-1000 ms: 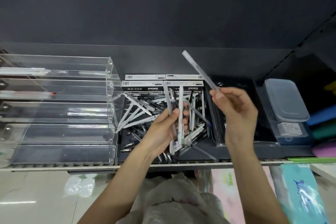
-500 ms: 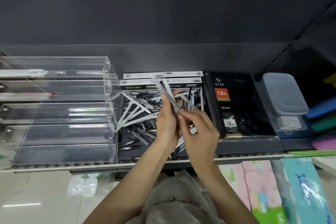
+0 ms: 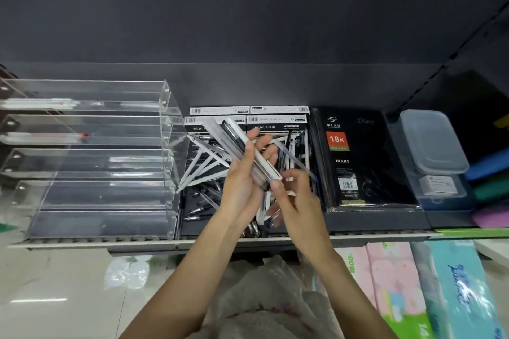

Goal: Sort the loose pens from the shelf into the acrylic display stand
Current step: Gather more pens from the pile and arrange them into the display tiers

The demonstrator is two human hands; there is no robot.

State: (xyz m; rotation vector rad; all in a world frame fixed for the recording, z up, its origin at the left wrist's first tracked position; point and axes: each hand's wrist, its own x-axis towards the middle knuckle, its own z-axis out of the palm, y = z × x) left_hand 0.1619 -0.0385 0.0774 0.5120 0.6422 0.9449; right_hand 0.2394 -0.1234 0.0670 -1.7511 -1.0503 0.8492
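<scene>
My left hand (image 3: 242,176) grips a bundle of white and clear pens (image 3: 237,140) that slants up to the left over the shelf. My right hand (image 3: 294,195) is just to its right, fingertips touching the bundle's lower end. Beneath both hands lies a heap of loose pens (image 3: 203,170) on the dark shelf, partly hidden by my hands. The tiered acrylic display stand (image 3: 91,162) stands to the left; its two upper tiers each hold a pen or two, the lower tiers look bare.
Several white pen boxes (image 3: 220,111) line the back of the pen heap. A black diary (image 3: 358,157) lies to the right, then a lidded plastic box (image 3: 432,143). Tissue packs (image 3: 451,292) sit below the shelf edge (image 3: 137,242).
My right hand brought a single clear pen down from the upper right and joined it to the bundle in my left hand. The bundle now slants further left.
</scene>
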